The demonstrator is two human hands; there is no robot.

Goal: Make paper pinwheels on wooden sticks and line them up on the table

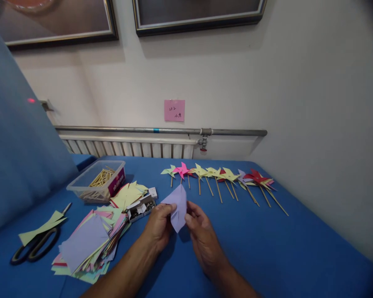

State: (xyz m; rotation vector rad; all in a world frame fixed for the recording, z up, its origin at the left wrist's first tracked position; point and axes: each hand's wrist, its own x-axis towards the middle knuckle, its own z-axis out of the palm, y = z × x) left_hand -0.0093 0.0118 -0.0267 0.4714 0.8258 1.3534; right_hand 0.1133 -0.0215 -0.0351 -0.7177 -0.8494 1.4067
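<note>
A lilac paper square, folded and held upright, sits between both hands above the blue table. My left hand pinches its left edge. My right hand pinches its right edge. A row of finished paper pinwheels on wooden sticks lies just beyond the hands, in green, pink, yellow, lilac and red.
A messy stack of coloured paper squares lies at my left. Black-handled scissors rest on a green paper scrap further left. A clear tub of wooden sticks and a small box of pins stand behind the stack. A radiator and wall close the far edge.
</note>
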